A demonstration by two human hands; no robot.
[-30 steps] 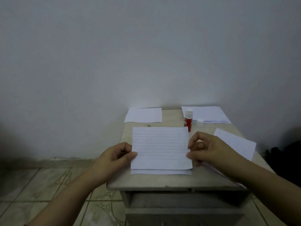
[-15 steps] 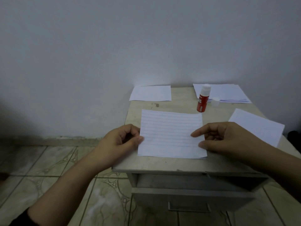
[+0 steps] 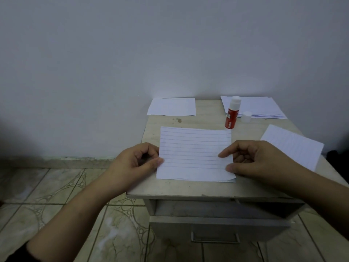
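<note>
Folding looks to be the work in hand, seen from the head camera. The white ruled paper sheet (image 3: 194,154) lies flat on the pale worn desk (image 3: 188,188), near its front edge. A second layer peeks out at the sheet's bottom right corner, so one fold seems made. Squaring the edges and pressing the crease appear left to do.

The left hand (image 3: 136,163) has its grip clamped on the sheet's left edge, thumb on top and fingers curled. The right hand (image 3: 260,159) rests forefinger and thumb on the right edge; whether its grip pinches the paper cannot be told.

A red glue stick with a white top (image 3: 232,114) stands behind the sheet, with a small white cap (image 3: 246,116) just beside it, so gluing probably comes later. A blank white sheet (image 3: 171,106) lies at the back left, a stack of white sheets (image 3: 260,106) at the back right, and another ruled sheet (image 3: 294,146) to the right. Below, a grey drawer (image 3: 217,229) stands ajar. Patterned floor tiles (image 3: 56,195) meet a plain pale wall (image 3: 170,44).
</note>
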